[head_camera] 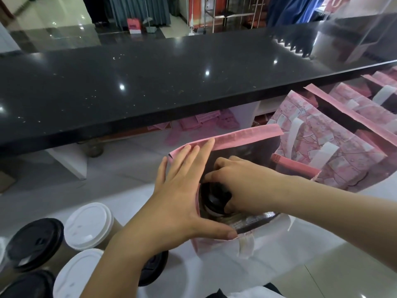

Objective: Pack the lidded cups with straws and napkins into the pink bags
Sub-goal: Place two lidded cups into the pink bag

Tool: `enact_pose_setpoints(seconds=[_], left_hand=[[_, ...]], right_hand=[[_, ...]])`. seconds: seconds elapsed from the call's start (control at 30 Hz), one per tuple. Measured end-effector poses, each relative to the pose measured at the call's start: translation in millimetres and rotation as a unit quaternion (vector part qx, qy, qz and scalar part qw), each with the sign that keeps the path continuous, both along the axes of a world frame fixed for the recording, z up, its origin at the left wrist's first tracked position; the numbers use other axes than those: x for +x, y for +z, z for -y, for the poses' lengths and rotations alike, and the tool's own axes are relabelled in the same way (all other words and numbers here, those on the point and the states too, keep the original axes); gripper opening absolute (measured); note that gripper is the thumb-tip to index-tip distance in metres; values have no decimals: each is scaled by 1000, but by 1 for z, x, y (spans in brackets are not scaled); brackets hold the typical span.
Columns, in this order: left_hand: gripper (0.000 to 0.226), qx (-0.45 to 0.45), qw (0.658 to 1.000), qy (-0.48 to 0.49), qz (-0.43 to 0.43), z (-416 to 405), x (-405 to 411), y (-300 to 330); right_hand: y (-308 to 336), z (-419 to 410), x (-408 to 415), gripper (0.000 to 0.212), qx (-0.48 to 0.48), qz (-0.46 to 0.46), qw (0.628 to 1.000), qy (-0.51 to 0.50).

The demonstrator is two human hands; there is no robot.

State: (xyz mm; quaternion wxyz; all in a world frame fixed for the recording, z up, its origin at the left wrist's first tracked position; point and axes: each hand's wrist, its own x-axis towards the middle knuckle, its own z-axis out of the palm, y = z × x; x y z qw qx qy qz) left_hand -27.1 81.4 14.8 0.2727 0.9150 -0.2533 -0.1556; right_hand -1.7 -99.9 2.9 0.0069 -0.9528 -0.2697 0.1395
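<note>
Risk noted: my right hand gripped the black-lidded cup inside the bag, my flat, open left hand bracing its rim; a snag could have tipped it.

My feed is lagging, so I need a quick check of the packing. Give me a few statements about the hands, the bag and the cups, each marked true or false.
1. The right hand grips a black-lidded cup inside the open pink bag. True.
2. The left hand holds a straw. False: it rests flat against the bag's left rim, fingers straight, holding nothing.
3. Cups with white lids and black lids stand at lower left, outside the bag. True.
4. The open bag stands on the black counter. False: it stands on the lower white surface in front of the counter.
5. More pink bags lie to the right of the open one. True.
</note>
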Motion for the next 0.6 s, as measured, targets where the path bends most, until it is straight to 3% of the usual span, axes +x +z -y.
enact_pose_setpoints(seconds=[0.6], left_hand=[[131,-46,999,-6,-3,-3,1,-7]], right_hand=[[-38,-5,1,61,-40,-53,997,-43]])
